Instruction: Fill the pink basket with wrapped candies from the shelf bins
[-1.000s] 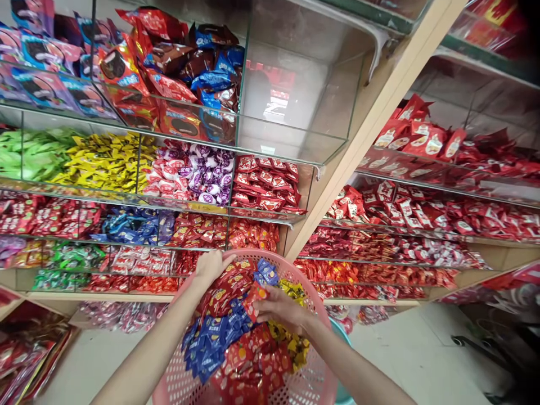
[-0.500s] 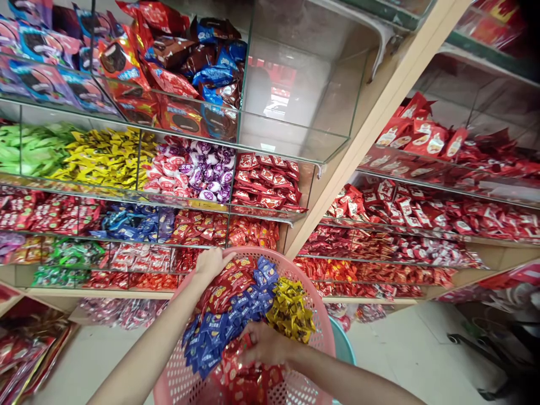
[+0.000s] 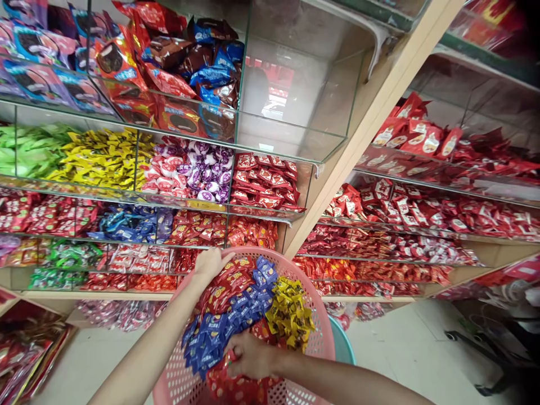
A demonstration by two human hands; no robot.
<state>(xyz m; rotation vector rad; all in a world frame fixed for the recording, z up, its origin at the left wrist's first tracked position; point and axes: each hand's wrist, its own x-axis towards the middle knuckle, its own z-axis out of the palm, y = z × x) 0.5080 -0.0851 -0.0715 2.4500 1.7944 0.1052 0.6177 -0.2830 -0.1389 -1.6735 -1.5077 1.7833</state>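
A pink perforated plastic basket [image 3: 325, 332] stands low in front of me. My left hand [image 3: 210, 265] is closed over its far left rim. Inside, my right hand [image 3: 252, 355] curls around a red-wrapped candy [image 3: 223, 368], on a heap of similar shiny red packets at the near side. Blue-wrapped candies [image 3: 213, 336] lie just beyond it. Yellow-wrapped candies [image 3: 291, 312] fill the right side, and dark red wrapped candies [image 3: 223, 284] sit at the far left. The tips of my right fingers are partly hidden among the wrappers.
Glass-fronted shelves [image 3: 185, 205] full of sorted candies stand ahead, divided by a slanting wooden post [image 3: 358, 140]. A teal container [image 3: 343, 340] shows under the basket's right side. Dark chair legs [image 3: 476, 360] are on the tiled floor at right.
My right hand has moved slightly left and nearer to me within the basket, uncovering red packets beside the yellow candies. My left hand stays on the rim.
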